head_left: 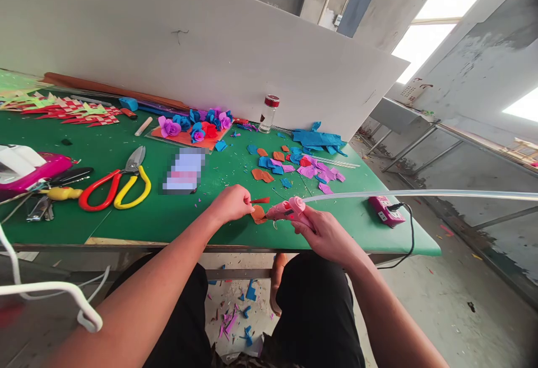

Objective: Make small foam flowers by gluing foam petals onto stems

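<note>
My right hand (325, 233) is wrapped round the handle of a pink hot glue gun (290, 210), and a long clear glue stick (399, 193) runs out of its back to the right. The gun's nozzle points left and meets or nearly meets an orange paper petal (258, 214). Just left of it, the pinched fingers of my left hand (233, 203) hold a narrow reddish-orange paper piece (260, 200). Whether those fingers also grip the petal I cannot tell. Loose orange, blue and purple paper petals (309, 171) lie beyond the gun.
The green table (227, 166) carries red-and-yellow-handled scissors (117, 186), a blurred phone (185, 171), paper flowers (202, 124), a lidded glass jar (269, 115) and blue paper (319, 138). A pink power strip (385, 212) sits at right. A white board (210, 37) stands behind.
</note>
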{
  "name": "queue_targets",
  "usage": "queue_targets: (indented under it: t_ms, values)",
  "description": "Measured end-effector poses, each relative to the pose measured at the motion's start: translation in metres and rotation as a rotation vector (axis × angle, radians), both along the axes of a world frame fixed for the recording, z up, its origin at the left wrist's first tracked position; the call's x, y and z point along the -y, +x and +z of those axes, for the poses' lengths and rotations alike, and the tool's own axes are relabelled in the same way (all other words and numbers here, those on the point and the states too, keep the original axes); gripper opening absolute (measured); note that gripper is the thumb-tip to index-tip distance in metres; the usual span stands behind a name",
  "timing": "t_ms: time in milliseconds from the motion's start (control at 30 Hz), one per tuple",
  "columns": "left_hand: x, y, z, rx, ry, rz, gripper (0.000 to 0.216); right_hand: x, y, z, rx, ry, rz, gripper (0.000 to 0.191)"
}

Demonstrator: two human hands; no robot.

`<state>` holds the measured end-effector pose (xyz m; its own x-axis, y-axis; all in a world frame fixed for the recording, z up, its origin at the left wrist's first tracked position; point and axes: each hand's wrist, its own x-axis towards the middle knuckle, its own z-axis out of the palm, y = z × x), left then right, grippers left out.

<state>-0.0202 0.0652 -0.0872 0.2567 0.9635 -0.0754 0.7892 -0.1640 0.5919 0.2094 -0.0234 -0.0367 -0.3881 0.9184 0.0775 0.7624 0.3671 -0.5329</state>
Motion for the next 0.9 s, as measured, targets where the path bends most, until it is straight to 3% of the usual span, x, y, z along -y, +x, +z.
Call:
queue_targets:
  t_ms: [233,500,700,900]
  values:
    - [0.000,0.001,0.002,-0.024,0.007,-0.016,0.016,0.001,0.008,0.002,-0.026,-0.006,0.023,0.033]
    - [0.003,0.002,0.006,-0.014,-0.017,0.000,0.012,0.003,-0.008,0.003,-0.031,-0.036,0.019,0.033]
    - [0.002,0.001,0.002,-0.023,-0.004,-0.017,0.014,0.000,-0.014,0.005,-0.110,-0.022,0.128,0.035]
    - [0.003,0.001,0.004,-0.028,-0.012,-0.013,0.014,0.000,-0.011,0.000,-0.046,-0.020,0.041,0.030]
